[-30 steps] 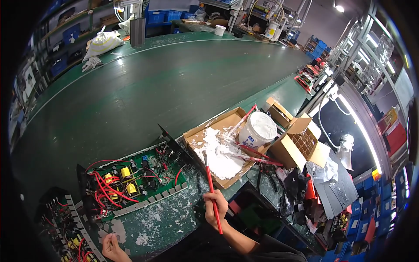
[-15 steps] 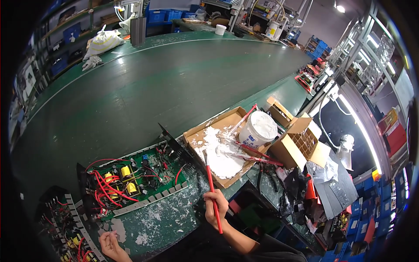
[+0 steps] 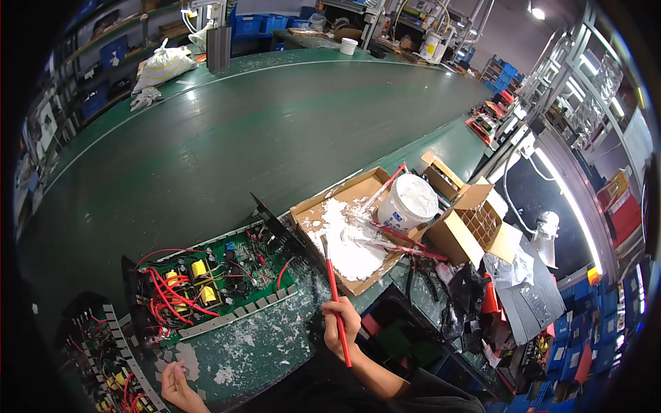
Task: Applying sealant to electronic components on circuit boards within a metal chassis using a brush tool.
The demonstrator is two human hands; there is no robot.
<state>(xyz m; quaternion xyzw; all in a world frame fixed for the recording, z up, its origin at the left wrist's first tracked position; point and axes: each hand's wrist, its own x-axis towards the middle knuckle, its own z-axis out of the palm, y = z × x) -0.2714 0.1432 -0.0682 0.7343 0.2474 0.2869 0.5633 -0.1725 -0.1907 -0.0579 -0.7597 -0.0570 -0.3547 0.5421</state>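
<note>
My right hand (image 3: 342, 323) is closed round the red handle of a brush (image 3: 333, 283). Its tip rests at the near edge of the white paste (image 3: 351, 255), which is spread in a shallow cardboard tray (image 3: 303, 210). Low on the left, my left hand (image 3: 180, 391) has its fingers curled together beside thin grey pieces (image 3: 187, 359) on the bench. Whether anything small is between those fingertips is unclear. Ahead of it lies a green circuit board (image 3: 234, 275) with yellow transformers and red wires, edged by a metal strip.
A white tub (image 3: 411, 201) of paste stands in the tray beside other red-handled brushes. Right of it are an open divided carton (image 3: 476, 227) and bench clutter. A second circuit board (image 3: 103, 358) lies at lower left. The dark conveyor belt (image 3: 241, 131) runs beyond.
My left hand has shifted slightly up and right, near the grey pieces. My right hand and the brush have barely moved.
</note>
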